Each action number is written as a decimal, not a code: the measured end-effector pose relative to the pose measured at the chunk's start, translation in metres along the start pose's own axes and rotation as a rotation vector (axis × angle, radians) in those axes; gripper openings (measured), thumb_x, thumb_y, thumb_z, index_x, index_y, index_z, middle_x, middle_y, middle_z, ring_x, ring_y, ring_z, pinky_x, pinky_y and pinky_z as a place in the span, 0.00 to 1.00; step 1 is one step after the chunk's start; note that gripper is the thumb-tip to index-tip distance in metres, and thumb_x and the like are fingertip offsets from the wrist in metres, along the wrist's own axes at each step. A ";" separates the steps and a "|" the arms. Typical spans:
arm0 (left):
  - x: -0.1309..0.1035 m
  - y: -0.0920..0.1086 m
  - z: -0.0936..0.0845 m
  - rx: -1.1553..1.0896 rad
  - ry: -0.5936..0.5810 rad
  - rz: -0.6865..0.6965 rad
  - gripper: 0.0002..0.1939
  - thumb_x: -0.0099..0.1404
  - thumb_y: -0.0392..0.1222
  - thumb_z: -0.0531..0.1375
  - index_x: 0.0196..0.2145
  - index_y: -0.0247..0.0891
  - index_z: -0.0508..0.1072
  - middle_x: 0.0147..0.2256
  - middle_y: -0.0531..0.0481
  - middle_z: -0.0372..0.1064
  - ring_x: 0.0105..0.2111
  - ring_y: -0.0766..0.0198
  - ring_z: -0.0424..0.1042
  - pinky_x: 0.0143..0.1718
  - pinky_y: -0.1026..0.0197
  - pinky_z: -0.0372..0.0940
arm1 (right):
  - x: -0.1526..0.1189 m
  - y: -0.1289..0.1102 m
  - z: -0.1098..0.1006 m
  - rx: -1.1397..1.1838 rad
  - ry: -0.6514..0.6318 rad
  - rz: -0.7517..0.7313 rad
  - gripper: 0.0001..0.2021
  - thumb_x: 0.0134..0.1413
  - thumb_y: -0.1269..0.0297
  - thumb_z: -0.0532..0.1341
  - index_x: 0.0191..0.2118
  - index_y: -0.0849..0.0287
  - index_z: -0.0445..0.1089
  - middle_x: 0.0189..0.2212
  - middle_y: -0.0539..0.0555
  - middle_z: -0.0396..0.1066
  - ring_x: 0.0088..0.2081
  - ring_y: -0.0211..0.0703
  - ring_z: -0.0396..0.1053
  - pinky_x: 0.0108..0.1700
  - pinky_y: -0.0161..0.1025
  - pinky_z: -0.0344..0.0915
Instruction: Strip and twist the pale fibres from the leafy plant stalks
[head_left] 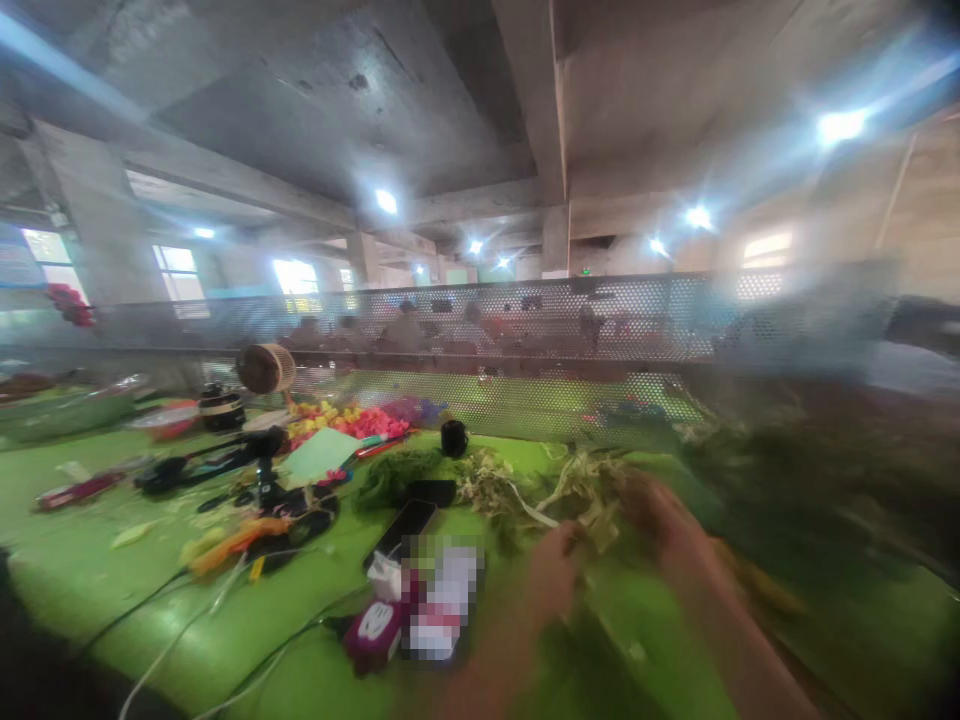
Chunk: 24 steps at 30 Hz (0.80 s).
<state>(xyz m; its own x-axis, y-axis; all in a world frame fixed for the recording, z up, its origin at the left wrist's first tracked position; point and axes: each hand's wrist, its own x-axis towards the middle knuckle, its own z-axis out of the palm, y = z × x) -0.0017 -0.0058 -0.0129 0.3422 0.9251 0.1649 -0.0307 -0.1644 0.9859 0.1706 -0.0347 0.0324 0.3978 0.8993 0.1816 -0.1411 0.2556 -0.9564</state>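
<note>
My left hand is closed at the near edge of a tangle of pale green artificial foliage, its fingers curled together. A whitish strip runs up to its fingertips, but what lies between them is too blurred to name. At the right side of the same foliage is my right hand, smeared by motion, so its fingers do not show clearly. More pale, crumpled foliage lies to the left of the strip. A large dark green mass stands beyond my right forearm, also blurred.
On the green table lie a dark phone, a pixelated device and a purple tissue pack. Cables cross the left front. Pink and yellow petals, a fan and a perforated metal partition stand farther back.
</note>
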 end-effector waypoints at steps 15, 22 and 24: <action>0.002 -0.001 0.004 -0.174 -0.008 -0.015 0.17 0.55 0.54 0.62 0.32 0.36 0.69 0.26 0.52 0.65 0.27 0.66 0.63 0.32 0.63 0.59 | -0.019 0.005 0.036 -0.372 -0.123 0.043 0.16 0.33 0.51 0.66 0.14 0.57 0.65 0.12 0.47 0.62 0.17 0.36 0.57 0.21 0.34 0.52; 0.012 -0.011 -0.005 -0.253 0.063 -0.006 0.19 0.52 0.56 0.62 0.27 0.36 0.66 0.23 0.56 0.59 0.25 0.69 0.58 0.30 0.65 0.54 | -0.019 0.004 0.038 -0.373 -0.117 0.054 0.13 0.33 0.53 0.65 0.14 0.57 0.66 0.12 0.48 0.62 0.18 0.38 0.59 0.21 0.35 0.55; 0.014 -0.011 -0.006 -0.250 0.073 0.005 0.19 0.52 0.56 0.62 0.26 0.36 0.65 0.23 0.56 0.59 0.25 0.69 0.57 0.29 0.65 0.54 | -0.018 0.005 0.037 -0.369 -0.113 0.055 0.13 0.33 0.53 0.64 0.15 0.57 0.67 0.12 0.48 0.64 0.18 0.38 0.60 0.21 0.35 0.55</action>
<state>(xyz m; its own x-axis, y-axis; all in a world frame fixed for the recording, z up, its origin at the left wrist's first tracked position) -0.0026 0.0114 -0.0213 0.2727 0.9484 0.1619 -0.2662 -0.0873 0.9599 0.1296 -0.0364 0.0331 0.2935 0.9468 0.1323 0.1842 0.0798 -0.9796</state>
